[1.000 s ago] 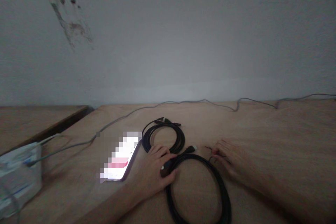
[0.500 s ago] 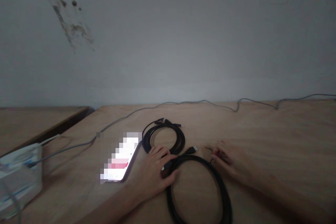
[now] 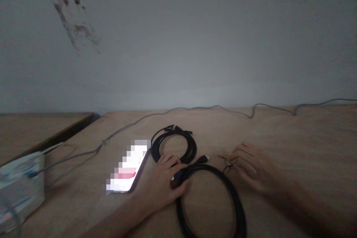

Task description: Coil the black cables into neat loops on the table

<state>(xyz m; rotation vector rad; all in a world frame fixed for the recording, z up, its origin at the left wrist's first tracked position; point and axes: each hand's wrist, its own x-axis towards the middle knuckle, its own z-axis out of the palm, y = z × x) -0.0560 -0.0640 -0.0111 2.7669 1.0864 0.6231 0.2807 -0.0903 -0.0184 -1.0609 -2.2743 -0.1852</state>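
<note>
My left hand (image 3: 167, 178) rests on the table, thumb and fingers apart, around one connector end of a black coiled cable (image 3: 238, 204). Its index finger lies against the cable and its thumb touches the coil's left side. The coil's other plug (image 3: 205, 158), with a light metal tip, points up and right. Just beyond my left fingertips lies a second black coiled cable (image 3: 192, 145). My right hand (image 3: 255, 167) is open beside some thin dark twist ties (image 3: 230, 163), thumb and fingers spread. The ties lie at its fingertips, right of the near coil.
A lit phone (image 3: 129, 171), partly pixelated, lies left of my left hand. At the far left sits a white box-like item (image 3: 22, 189) with a grey cord (image 3: 117, 132) running from it along the wall. A gap (image 3: 69, 130) separates this table from another.
My right hand has loosened its pinch on the twist ties and drawn slightly right, leaving them at its fingertips. My left hand and both coils stay in place.
</note>
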